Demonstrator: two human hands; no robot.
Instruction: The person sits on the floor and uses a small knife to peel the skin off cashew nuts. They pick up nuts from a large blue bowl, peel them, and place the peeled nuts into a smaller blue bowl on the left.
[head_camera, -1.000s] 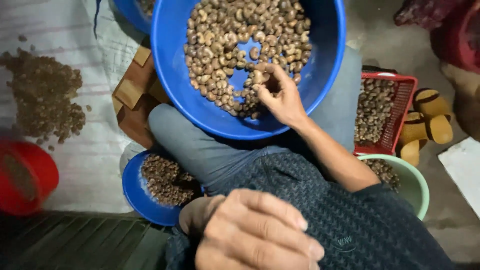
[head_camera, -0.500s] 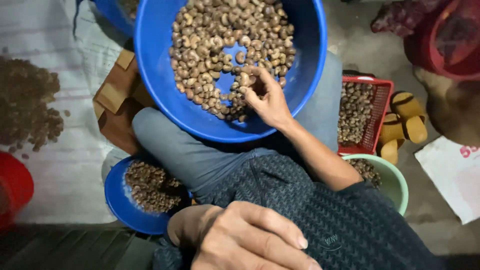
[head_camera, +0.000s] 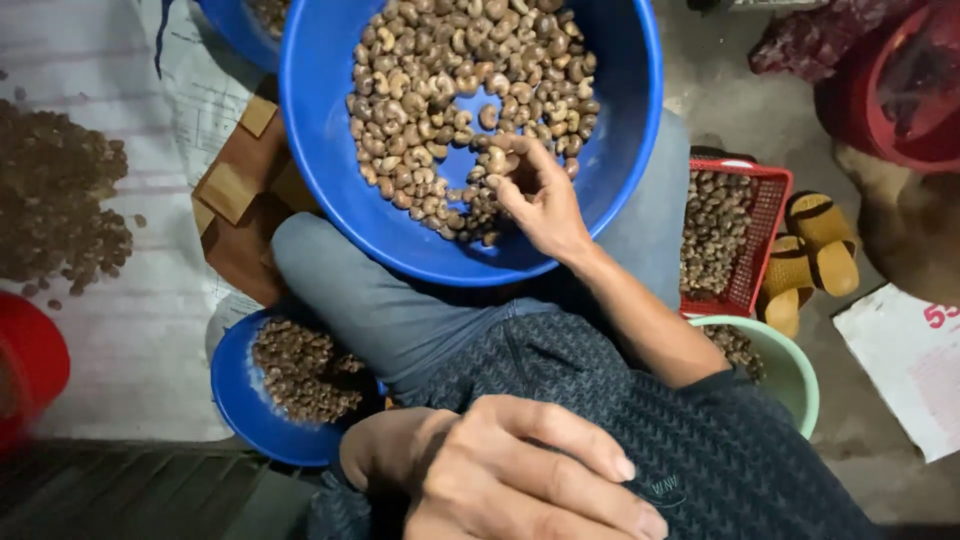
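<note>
My left hand runs off the bottom edge, so I cannot tell its grip. My right hand covers some nuts; whether its fingertips pinch one is unclear. The basin is cropped at top, the red tub at left, the bowl partly behind my arm.

I see a bare grey concrete floor right of the fingers, a white woven plastic sheet spread left, dim light.

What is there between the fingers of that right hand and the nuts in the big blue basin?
Nothing visible: the right hand is inside the big blue basin, its fingers already touching the nuts.
</note>
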